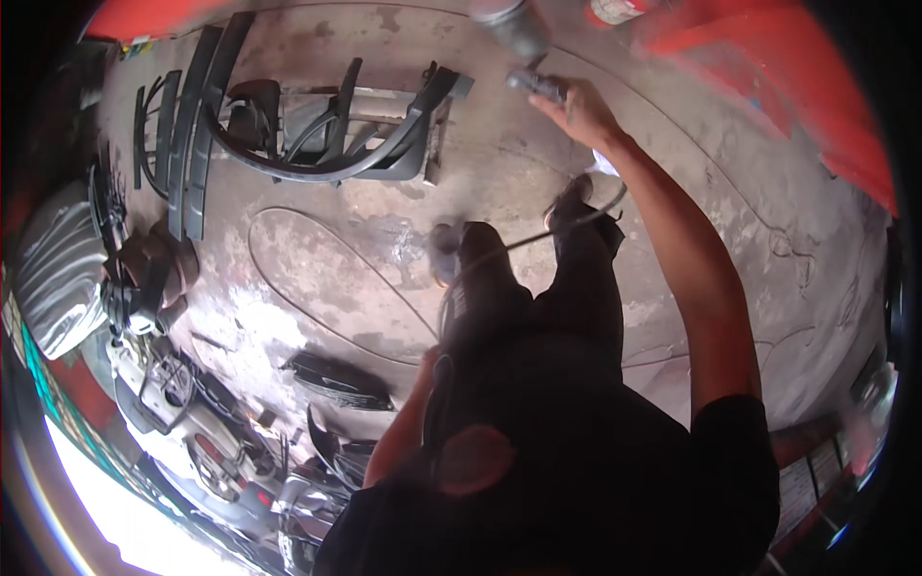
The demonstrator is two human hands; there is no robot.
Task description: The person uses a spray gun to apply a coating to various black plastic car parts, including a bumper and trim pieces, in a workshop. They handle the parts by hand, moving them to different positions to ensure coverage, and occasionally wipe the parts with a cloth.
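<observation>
In my right hand (584, 113) is a paint spray gun (536, 83), fingers closed round its grip, held out ahead of me. Its grey cup (514, 31) is blurred. Beyond the gun, at the upper right, stands a large red painted panel (768, 58), blurred in part. A thin air hose (523, 245) crosses in front of my legs, rising toward my right forearm. My left hand (428, 363) is low by my left side, where the hose loops meet it. Its fingers are mostly hidden, so whether it grips the hose is unclear.
Black trim strips (200, 125) and a curved black part (317, 175) lie at the upper left. A ribbed silver cover (62, 269) is at the far left, with a motorcycle (206, 432) below. A hose loop (254, 252) and a dark panel (336, 379) lie on the concrete floor.
</observation>
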